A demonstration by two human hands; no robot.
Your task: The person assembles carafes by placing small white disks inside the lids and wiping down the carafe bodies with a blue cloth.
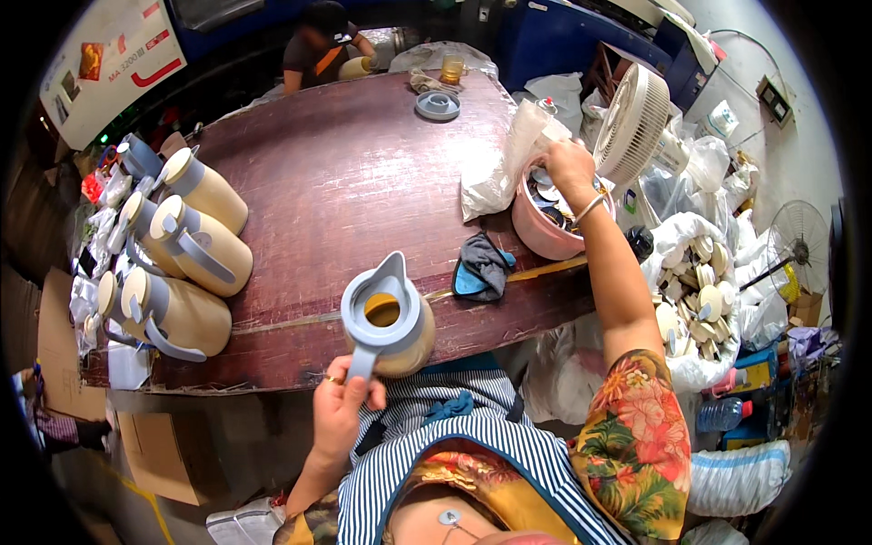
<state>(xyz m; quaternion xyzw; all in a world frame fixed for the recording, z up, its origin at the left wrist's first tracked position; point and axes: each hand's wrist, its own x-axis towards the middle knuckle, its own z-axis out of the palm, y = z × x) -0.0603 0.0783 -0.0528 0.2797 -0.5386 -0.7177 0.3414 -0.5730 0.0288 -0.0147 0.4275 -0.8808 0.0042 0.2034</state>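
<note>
Head view: gripping jug handle [363, 359] in left hand [336, 413], best not tilting, dipping right hand [570, 168] into pink tub [538, 229] (cannot tell if pinching).

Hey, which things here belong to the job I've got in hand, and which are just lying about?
Likely part of the job:
- open cream-and-grey jug, held by the left hand
- pink tub of small parts, the right hand at its opening
- cream-lidded jugs

Probably just lying about:
- grey-and-blue cloth
- amber glass mug
- plastic bottle
</note>
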